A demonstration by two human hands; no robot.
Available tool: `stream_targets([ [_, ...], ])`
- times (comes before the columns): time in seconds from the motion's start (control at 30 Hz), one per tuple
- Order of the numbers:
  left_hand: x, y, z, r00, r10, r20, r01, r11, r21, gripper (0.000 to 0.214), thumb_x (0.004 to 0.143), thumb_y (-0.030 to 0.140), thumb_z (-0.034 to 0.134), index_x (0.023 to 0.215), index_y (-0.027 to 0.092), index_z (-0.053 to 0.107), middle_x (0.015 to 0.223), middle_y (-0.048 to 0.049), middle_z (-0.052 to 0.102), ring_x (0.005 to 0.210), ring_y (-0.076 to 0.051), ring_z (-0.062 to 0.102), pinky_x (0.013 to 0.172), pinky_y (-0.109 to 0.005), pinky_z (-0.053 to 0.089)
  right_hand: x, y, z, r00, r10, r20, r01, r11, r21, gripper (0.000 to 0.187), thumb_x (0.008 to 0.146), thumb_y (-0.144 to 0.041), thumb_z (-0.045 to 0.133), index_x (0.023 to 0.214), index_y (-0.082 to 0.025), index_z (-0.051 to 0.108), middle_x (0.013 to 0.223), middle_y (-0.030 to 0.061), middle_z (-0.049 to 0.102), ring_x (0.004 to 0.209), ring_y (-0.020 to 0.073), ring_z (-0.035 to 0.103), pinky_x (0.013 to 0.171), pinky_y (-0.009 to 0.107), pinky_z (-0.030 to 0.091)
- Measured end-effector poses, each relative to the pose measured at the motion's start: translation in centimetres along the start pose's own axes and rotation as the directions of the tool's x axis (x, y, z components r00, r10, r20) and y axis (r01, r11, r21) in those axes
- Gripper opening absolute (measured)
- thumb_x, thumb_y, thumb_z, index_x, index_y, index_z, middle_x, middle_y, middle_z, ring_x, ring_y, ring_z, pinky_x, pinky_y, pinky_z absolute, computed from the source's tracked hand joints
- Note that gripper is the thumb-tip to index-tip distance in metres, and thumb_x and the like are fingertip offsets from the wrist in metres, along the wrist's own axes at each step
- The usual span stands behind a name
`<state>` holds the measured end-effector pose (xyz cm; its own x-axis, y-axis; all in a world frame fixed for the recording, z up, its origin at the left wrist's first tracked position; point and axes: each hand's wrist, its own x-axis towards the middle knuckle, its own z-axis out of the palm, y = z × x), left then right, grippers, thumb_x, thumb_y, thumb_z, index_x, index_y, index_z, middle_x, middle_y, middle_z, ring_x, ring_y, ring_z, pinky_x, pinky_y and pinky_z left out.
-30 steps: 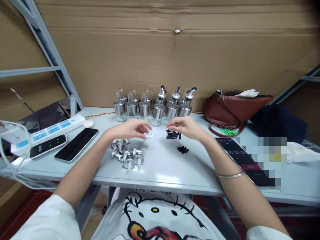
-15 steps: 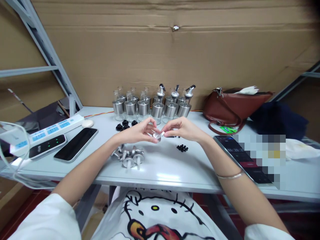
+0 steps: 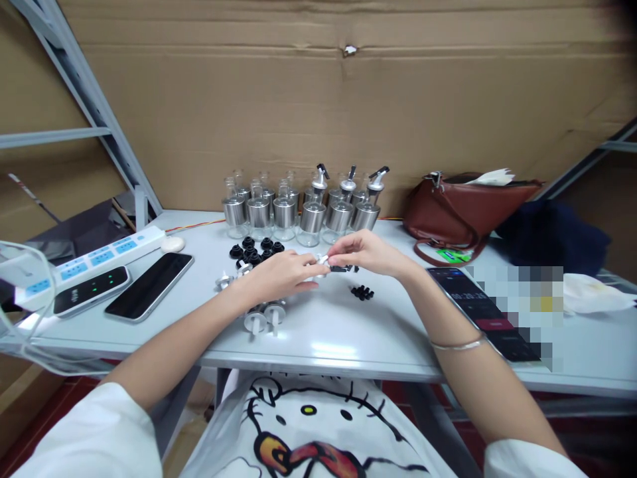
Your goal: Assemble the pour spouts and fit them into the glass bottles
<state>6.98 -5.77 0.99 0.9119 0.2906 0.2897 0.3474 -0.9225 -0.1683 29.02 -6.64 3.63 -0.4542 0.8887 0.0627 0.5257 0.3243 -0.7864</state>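
Observation:
My left hand (image 3: 286,272) and my right hand (image 3: 363,253) meet over the middle of the grey table (image 3: 323,332). Both pinch a small silver pourer spout (image 3: 322,260) between the fingertips; a little black piece (image 3: 337,269) shows at my right fingers. Below my left hand lie several loose silver spouts (image 3: 263,317). A heap of black rubber rings (image 3: 256,250) sits behind my left hand. A few small black caps (image 3: 362,292) lie in front of my right hand. Several glass bottles with steel collars (image 3: 303,211) stand in rows at the back, three fitted with pourers.
Two phones (image 3: 149,286) and a white power strip (image 3: 94,257) lie at the left. A brown leather bag (image 3: 465,209) stands at the back right, a dark phone (image 3: 478,312) in front of it. Cardboard (image 3: 348,99) backs the table.
My left hand lifted a silver spout from the table and both hands came together on it. The black rings behind my left hand came into view.

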Motion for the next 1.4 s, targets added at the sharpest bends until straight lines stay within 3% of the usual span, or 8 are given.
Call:
stream_targets([
  [0.13, 0.2, 0.2, 0.0, 0.998, -0.017, -0.055, 0.021, 0.997, 0.071, 0.029, 0.096, 0.03, 0.043, 0.12, 0.016, 0.049, 0.106, -0.0091, 0.064, 0.086, -0.017, 0.064, 0.077, -0.029, 0.048, -0.4, 1.6, -1.7, 0.966, 0.164, 0.199, -0.11, 0.961, -0.255, 0.023, 0.066, -0.037, 0.069, 0.069, -0.015, 0.073, 0.063, 0.0024, 0.069, 0.06, 0.0141, 0.057, 0.058, 0.025, 0.043],
  [0.23, 0.2, 0.2, -0.1, 0.996, -0.023, -0.081, 0.031, 0.995, 0.097, 0.03, 0.097, 0.031, 0.041, 0.121, 0.014, 0.047, 0.104, -0.0084, 0.065, 0.084, -0.017, 0.064, 0.076, -0.029, 0.048, -0.6, 2.4, -2.2, 0.94, 0.25, 0.233, -0.152, 0.917, -0.369, 0.014, 0.064, -0.03, 0.069, 0.066, -0.018, 0.074, 0.063, 0.0013, 0.071, 0.059, 0.0143, 0.059, 0.057, 0.024, 0.044],
  [0.4, 0.2, 0.2, -0.1, 0.997, -0.022, -0.078, 0.03, 0.994, 0.108, 0.031, 0.098, 0.032, 0.038, 0.122, 0.014, 0.045, 0.102, -0.0086, 0.066, 0.083, -0.017, 0.065, 0.075, -0.029, 0.047, -0.6, 2.3, -1.8, 0.92, 0.315, 0.234, -0.202, 0.891, -0.406, 0.008, 0.063, -0.023, 0.068, 0.066, -0.02, 0.075, 0.063, -0.0001, 0.072, 0.057, 0.0136, 0.059, 0.055, 0.022, 0.043],
  [0.77, 0.3, 0.3, 0.1, 0.998, -0.042, -0.041, 0.049, 0.984, 0.171, 0.033, 0.099, 0.033, 0.032, 0.123, 0.012, 0.044, 0.102, -0.01, 0.065, 0.079, -0.017, 0.064, 0.072, -0.029, 0.045, 0.2, 1.7, 0.7, 0.976, 0.112, 0.186, -0.019, 0.897, -0.442, 0.017, 0.068, -0.021, 0.06, 0.074, -0.015, 0.075, 0.059, -0.0001, 0.064, 0.055, 0.0116, 0.05, 0.052, 0.023, 0.037],
  [0.93, 0.3, 0.4, 0.1, 0.999, -0.047, 0.005, 0.045, 0.975, 0.218, 0.031, 0.098, 0.032, 0.036, 0.123, 0.015, 0.045, 0.099, -0.0076, 0.064, 0.077, -0.016, 0.063, 0.072, -0.028, 0.045, 0.1, 1.1, 0.4, 0.992, -0.001, 0.123, 0.03, 0.972, -0.234, 0.015, 0.071, -0.025, 0.059, 0.073, -0.014, 0.068, 0.062, 0.0002, 0.063, 0.057, 0.0099, 0.05, 0.055, 0.022, 0.04],
  [1.03, 0.3, 0.3, 0.1, 0.999, -0.035, -0.006, 0.036, 0.976, 0.215, 0.033, 0.098, 0.032, 0.037, 0.125, 0.015, 0.043, 0.1, -0.0081, 0.063, 0.078, -0.016, 0.062, 0.073, -0.027, 0.045, 0.0, 0.6, 0.0, 0.998, 0.035, 0.058, -0.034, 0.999, -0.008, 0.021, 0.072, -0.034, 0.062, 0.078, -0.014, 0.065, 0.068, 0.0029, 0.067, 0.056, 0.0104, 0.055, 0.052, 0.022, 0.043],
  [1.2, 0.3, 0.3, 0.2, 1.0, -0.022, -0.01, 0.024, 0.977, 0.212, 0.029, 0.098, 0.031, 0.038, 0.122, 0.016, 0.046, 0.097, -0.0068, 0.063, 0.076, -0.015, 0.062, 0.071, -0.027, 0.044, -0.1, 0.3, -0.2, 0.996, 0.049, -0.074, -0.024, 0.954, 0.3, 0.028, 0.064, -0.039, 0.074, 0.072, -0.015, 0.062, 0.064, 0.0027, 0.067, 0.058, 0.0121, 0.061, 0.055, 0.025, 0.05],
  [1.4, 0.3, 0.3, 0.2, 0.999, 0.006, -0.034, 0.001, 0.977, 0.213, 0.027, 0.098, 0.029, 0.038, 0.12, 0.017, 0.047, 0.094, -0.0049, 0.062, 0.072, -0.014, 0.061, 0.069, -0.026, 0.043, 0.1, 0.4, -0.2, 0.98, 0.032, -0.196, 0.058, 0.897, 0.438, 0.033, 0.052, -0.031, 0.084, 0.072, -0.015, 0.064, 0.059, -0.0011, 0.065, 0.053, 0.0107, 0.058, 0.054, 0.026, 0.048],
])
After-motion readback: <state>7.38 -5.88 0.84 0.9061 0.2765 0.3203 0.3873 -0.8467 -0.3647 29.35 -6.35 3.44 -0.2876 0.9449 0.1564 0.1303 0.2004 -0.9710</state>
